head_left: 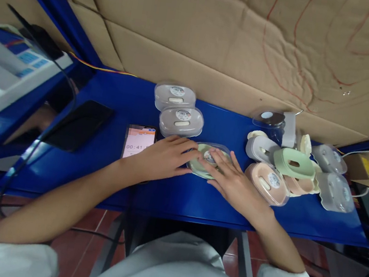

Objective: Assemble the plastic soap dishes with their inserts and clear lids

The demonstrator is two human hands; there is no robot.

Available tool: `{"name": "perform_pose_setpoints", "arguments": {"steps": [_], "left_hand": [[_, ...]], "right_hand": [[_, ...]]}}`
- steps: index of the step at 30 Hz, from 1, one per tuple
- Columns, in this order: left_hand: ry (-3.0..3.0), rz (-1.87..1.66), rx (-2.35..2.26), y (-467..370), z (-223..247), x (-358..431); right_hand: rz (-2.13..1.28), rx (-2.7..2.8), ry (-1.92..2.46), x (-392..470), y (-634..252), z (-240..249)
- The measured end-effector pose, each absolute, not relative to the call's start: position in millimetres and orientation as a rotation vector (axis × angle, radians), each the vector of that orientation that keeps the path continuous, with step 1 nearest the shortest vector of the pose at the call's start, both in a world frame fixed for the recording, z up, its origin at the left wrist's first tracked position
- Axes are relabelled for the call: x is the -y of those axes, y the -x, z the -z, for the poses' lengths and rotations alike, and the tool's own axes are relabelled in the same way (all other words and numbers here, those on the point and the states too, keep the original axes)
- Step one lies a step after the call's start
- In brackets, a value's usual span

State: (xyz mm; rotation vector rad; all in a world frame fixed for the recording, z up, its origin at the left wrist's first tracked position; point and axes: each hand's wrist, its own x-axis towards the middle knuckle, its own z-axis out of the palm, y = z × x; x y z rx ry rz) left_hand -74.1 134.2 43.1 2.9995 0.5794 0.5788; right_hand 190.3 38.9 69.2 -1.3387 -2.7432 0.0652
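Note:
A light green oval plastic box with a clear lid and a round label lies on the blue table in front of me. My left hand holds its left end, thumb at the near side and fingers over the far side. Across the lid from the right reaches my right hand, its fingers spread over the top and its thumb by the near edge. The fingers hide much of the lid. Just beyond my left hand, a grey lidded box stands in front of a similar grey box.
A phone with a running timer lies by my left forearm. Right of my hands are a peach lidded box, an open green box, a grey box and clear lids. Cardboard walls the table's back.

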Motion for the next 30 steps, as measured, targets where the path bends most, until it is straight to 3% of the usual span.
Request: {"name": "perform_pose_setpoints", "arguments": {"steps": [16,24,30], "left_hand": [[-2.952,-0.661,-0.513,69,-35,-132],[-2.909,-0.672,-0.508,69,-32,-132],[-2.964,-0.681,-0.548,71,-37,-133]], "right_hand": [[0.487,2.348,1.624,1,-168,-17],[0.419,2.273,1.597,0,-171,-11],[0.221,2.195,1.825,-28,-192,-21]]}}
